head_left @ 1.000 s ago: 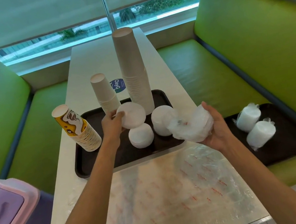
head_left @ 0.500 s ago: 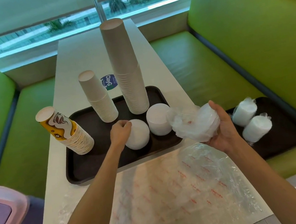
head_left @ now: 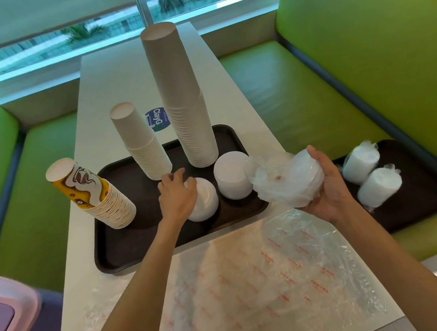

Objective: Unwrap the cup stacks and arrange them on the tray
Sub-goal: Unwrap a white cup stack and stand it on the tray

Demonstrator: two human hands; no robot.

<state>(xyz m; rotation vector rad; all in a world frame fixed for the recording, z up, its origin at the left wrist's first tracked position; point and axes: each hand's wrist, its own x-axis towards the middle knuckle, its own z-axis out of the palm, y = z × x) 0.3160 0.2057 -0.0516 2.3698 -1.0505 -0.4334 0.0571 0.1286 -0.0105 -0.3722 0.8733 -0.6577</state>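
Currently, your left hand grips the low white stack standing on the dark tray, fingers curled over its top. Your right hand holds a wrapped stack above the tray's near right corner, fingers clamped around it.

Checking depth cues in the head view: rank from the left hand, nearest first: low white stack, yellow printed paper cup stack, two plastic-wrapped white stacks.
1. Low white stack: under the left hand, touching.
2. Yellow printed paper cup stack: to the left.
3. Two plastic-wrapped white stacks: far right.
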